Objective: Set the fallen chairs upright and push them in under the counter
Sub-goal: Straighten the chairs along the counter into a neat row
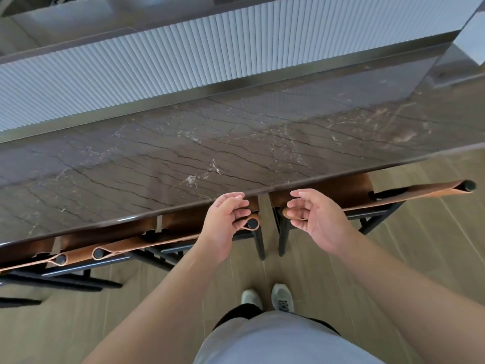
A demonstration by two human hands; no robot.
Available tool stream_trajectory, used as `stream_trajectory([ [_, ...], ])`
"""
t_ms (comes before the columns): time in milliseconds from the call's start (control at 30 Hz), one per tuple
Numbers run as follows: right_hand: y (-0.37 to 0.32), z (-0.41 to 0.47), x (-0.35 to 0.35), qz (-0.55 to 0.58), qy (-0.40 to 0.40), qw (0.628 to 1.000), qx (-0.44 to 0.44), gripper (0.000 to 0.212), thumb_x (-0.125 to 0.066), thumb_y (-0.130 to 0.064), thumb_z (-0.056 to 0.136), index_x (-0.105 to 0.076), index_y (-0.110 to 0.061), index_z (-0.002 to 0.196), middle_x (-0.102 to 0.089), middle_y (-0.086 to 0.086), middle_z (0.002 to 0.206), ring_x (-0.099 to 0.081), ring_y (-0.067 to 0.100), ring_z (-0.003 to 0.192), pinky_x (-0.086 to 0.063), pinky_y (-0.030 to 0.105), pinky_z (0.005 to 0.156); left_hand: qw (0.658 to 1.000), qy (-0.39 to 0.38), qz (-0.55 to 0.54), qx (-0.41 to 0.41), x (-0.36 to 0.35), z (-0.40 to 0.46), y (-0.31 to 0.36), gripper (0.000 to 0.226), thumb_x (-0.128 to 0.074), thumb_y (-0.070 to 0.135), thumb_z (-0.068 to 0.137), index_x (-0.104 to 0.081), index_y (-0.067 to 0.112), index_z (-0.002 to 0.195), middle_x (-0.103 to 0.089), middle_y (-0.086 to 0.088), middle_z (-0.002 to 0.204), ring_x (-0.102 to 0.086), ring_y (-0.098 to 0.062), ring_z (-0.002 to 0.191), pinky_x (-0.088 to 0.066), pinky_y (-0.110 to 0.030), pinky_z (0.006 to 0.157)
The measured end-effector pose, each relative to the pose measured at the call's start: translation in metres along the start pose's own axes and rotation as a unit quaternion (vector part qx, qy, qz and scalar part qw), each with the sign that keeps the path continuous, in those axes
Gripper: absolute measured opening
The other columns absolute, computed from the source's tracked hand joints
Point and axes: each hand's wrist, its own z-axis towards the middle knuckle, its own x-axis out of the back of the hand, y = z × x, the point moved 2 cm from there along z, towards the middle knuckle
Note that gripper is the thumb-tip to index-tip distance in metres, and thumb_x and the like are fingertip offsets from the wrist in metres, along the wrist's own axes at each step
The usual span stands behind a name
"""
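Three chairs with black frames and brown leather backs stand upright, tucked under the dark marble counter [236,143]. The right chair [393,197] sits under the counter's right end, the middle chair [147,241] just left of centre, and the left chair [34,262] at the frame's edge. My left hand [225,224] hovers over the right post of the middle chair's back, fingers curled and apart. Over the left post of the right chair's back, my right hand [312,218] is likewise open. Neither hand clearly grips anything.
Behind the counter rises a ribbed grey panel [183,59]. The floor [433,258] is light wood planks. My feet in pale shoes [267,298] stand in front of the gap between the middle and right chairs.
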Motion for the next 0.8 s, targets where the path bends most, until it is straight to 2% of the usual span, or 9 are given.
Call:
stream_trajectory([
  [233,0.001,-0.005,-0.002,-0.005,0.048,0.999,-0.016,0.015,-0.055,-0.014,0.095,-0.066,-0.008,0.104,-0.066,0.008,0.085,-0.063,0.021,0.074,-0.050,0.034,0.071,1.000,-0.005,-0.005,0.020,0.004,0.011,-0.010,0.016,-0.058,0.016,0.093,-0.073,0.020,0.095,-0.075,-0.001,0.089,-0.069,-0.012,0.074,-0.055,-0.024,0.063],
  [400,0.000,-0.004,-0.010,-0.019,0.086,0.996,-0.029,0.016,-0.053,-0.012,0.097,-0.065,-0.007,0.105,-0.064,0.010,0.089,-0.061,0.023,0.080,-0.050,0.038,0.083,0.999,-0.026,-0.013,0.026,0.010,0.015,-0.008,0.014,-0.058,0.017,0.093,-0.071,0.019,0.097,-0.074,0.001,0.087,-0.068,-0.010,0.073,-0.055,-0.023,0.062],
  [633,0.016,0.010,-0.018,-0.042,0.080,0.996,-0.016,0.012,-0.055,-0.013,0.095,-0.067,-0.011,0.099,-0.067,0.007,0.085,-0.064,0.021,0.075,-0.051,0.034,0.071,0.999,-0.031,0.010,0.016,0.025,0.020,-0.011,0.014,-0.058,0.012,0.094,-0.069,0.016,0.101,-0.072,0.004,0.085,-0.066,-0.006,0.073,-0.051,-0.019,0.060],
  [700,0.022,0.015,-0.012,-0.070,0.062,0.996,0.009,0.012,-0.055,-0.014,0.095,-0.068,-0.013,0.096,-0.068,0.005,0.085,-0.065,0.018,0.073,-0.052,0.032,0.069,0.999,-0.023,0.021,0.005,0.026,0.017,-0.015,0.013,-0.058,0.012,0.094,-0.069,0.018,0.097,-0.071,0.006,0.081,-0.065,-0.005,0.073,-0.052,-0.020,0.064],
  [800,0.022,0.030,0.002,-0.185,0.058,0.979,0.056,0.009,-0.059,-0.017,0.093,-0.068,-0.018,0.092,-0.068,0.000,0.083,-0.065,0.012,0.072,-0.055,0.034,0.072,0.995,-0.020,0.093,-0.015,0.025,0.016,-0.023,0.010,-0.061,0.018,0.092,-0.069,0.022,0.096,-0.068,0.014,0.075,-0.064,-0.001,0.075,-0.052,-0.025,0.077],
])
